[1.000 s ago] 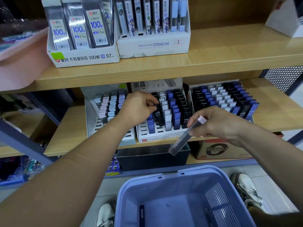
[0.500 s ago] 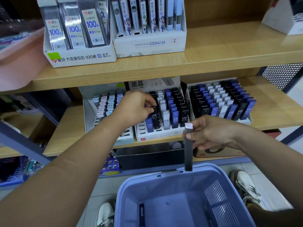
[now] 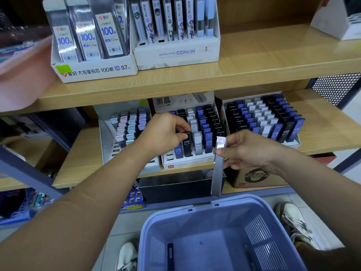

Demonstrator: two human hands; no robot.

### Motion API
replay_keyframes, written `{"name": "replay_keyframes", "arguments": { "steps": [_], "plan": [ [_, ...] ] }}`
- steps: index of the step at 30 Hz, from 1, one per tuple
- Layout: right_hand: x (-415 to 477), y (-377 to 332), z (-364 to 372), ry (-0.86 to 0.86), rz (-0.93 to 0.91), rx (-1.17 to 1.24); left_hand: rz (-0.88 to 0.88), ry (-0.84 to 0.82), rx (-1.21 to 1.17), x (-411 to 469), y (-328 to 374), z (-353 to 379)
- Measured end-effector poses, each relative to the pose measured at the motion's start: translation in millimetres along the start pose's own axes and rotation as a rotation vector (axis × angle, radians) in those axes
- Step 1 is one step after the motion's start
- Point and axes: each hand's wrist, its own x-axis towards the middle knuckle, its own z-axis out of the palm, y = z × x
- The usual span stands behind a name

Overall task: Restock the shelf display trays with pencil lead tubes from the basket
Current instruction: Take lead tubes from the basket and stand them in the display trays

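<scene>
At middle tray (image 3: 187, 164), left hand (image 3: 166, 132) seemingly pinches black tube (image 3: 187, 142); right hand (image 3: 246, 149) grips grey tube (image 3: 217, 173), now vertical

Smoky translucent plastic, that pencil lead tube (image 3: 217, 173) in the right hand (image 3: 252, 151): smooth and glossy, with a shiny foil-like label wrapping its top right at the pinch. The left hand (image 3: 166, 132) pinches a black tube (image 3: 187, 142), slick opaque plastic. Under that pinch the display tray (image 3: 187, 164) is white and matt, card or plastic, can't tell which. The shelf board (image 3: 254, 61) above both grips is pale matt wood-grain. Below the dangling tube, the basket (image 3: 220, 207) is lavender moulded plastic with a faint sheen. Far right of the grips, a dark perforated metal panel (image 3: 336, 87).
</scene>
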Motion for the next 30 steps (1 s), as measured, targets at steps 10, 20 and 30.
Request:
{"name": "replay_keyframes", "arguments": {
  "steps": [10,20,30],
  "plan": [
    [1,-3,0,0.05,-0.04,0.062,0.0,0.279,0.041,10,-13,0],
    [0,-2,4,0.046,-0.025,0.099,-0.015,0.267,-0.007,20,-14,17],
    [2,-5,8,-0.011,0.01,0.382,-0.08,0.22,0.026,24,-17,18]
  ]
}}
